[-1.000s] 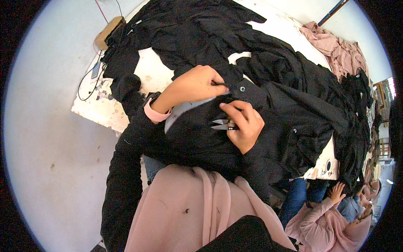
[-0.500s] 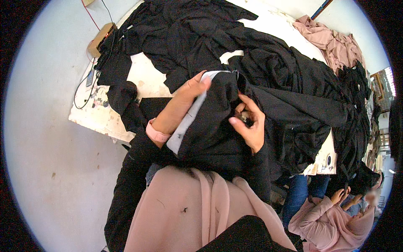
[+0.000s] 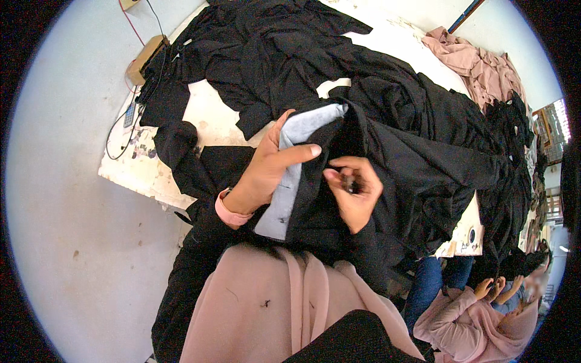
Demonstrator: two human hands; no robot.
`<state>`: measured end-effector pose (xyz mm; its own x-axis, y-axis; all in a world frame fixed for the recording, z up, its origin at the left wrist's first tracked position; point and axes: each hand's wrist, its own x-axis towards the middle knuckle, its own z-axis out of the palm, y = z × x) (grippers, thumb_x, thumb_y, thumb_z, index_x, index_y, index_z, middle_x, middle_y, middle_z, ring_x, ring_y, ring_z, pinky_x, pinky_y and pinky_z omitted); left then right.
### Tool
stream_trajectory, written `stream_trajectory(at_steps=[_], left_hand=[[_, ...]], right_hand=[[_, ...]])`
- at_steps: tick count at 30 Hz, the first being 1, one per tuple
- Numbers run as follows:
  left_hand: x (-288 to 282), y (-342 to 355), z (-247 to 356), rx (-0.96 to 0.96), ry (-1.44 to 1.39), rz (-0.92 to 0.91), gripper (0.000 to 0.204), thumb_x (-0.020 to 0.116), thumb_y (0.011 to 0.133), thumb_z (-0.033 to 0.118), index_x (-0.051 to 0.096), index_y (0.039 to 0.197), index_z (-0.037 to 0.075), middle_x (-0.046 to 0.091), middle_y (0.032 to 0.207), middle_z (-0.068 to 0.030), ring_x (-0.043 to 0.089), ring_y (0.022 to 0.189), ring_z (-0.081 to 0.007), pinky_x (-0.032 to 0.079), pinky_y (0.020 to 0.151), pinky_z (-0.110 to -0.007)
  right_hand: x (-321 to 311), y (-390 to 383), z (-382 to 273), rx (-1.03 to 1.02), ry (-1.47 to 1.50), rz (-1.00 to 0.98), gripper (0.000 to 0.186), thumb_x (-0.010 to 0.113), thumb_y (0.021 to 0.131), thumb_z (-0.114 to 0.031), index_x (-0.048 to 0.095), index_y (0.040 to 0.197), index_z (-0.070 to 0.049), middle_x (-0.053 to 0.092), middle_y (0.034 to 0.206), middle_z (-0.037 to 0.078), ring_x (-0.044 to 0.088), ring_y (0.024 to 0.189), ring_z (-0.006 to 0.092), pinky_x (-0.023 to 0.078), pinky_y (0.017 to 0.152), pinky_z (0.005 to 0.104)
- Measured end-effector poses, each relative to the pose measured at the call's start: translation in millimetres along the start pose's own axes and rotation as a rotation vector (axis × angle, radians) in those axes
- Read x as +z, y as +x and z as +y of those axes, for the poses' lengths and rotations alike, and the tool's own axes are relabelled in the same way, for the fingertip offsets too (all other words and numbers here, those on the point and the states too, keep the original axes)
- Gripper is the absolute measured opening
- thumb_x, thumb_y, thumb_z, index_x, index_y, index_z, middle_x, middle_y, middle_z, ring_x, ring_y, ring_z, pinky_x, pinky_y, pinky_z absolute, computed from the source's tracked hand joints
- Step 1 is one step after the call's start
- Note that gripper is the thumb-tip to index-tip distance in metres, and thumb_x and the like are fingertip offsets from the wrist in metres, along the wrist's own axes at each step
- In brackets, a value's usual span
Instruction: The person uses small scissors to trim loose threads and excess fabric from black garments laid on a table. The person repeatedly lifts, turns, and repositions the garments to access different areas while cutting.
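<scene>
My left hand [image 3: 261, 172], with a pink band at its wrist, grips the edge of a black garment [image 3: 316, 209]. Its thumb lies over a pale blue-grey strip [image 3: 293, 181] along that edge, while the fingers are hidden behind the cloth. Small dark marks show on the strip's lower part. To the right, my right hand [image 3: 358, 196] is curled closed in front of the garment. Within its fingers sits a small dark tool [image 3: 348, 183], mostly covered, so its exact kind cannot be made out.
Heaped black garments [image 3: 272, 66] cover much of the white table [image 3: 212, 112]. Pink cloth [image 3: 472, 63] lies at the far right. A brown box with cords [image 3: 147, 59] is at the table's left edge, by the wall. Another person [image 3: 472, 320] works at the lower right.
The left hand has turned the garment's edge so more of the pale strip faces me, its thumb now across it. My right hand has drawn slightly down, away from the cloth's edge.
</scene>
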<state>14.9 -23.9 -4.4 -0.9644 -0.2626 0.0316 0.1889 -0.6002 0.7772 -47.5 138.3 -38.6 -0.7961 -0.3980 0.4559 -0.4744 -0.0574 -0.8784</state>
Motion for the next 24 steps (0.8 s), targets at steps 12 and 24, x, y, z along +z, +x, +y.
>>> stream_trajectory(at_steps=[12,24], left_hand=[[0.4,-3.7,-23.3,0.211,0.370,0.001,0.028,0.068,0.084,-0.002,0.057,0.108,0.007,0.062,0.095,0.0031,0.057,0.090,-0.0065,0.044,0.082,-0.024],[16.9,-2.1,-28.9,0.321,0.339,0.082,0.031,0.083,0.077,0.001,0.058,0.095,0.005,0.070,0.101,-0.0019,0.061,0.095,-0.0054,0.047,0.088,-0.025]], right_hand=[[-10.7,33.7,-29.4,-0.093,-0.141,0.094,0.016,0.074,0.087,-0.008,0.070,0.102,-0.004,0.068,0.080,0.003,0.056,0.070,0.0057,0.043,0.065,0.0220],[-11.0,24.9,-24.2,0.077,0.113,0.183,0.019,0.071,0.095,-0.012,0.055,0.086,-0.006,0.065,0.083,0.000,0.054,0.075,0.0043,0.043,0.069,0.0204]])
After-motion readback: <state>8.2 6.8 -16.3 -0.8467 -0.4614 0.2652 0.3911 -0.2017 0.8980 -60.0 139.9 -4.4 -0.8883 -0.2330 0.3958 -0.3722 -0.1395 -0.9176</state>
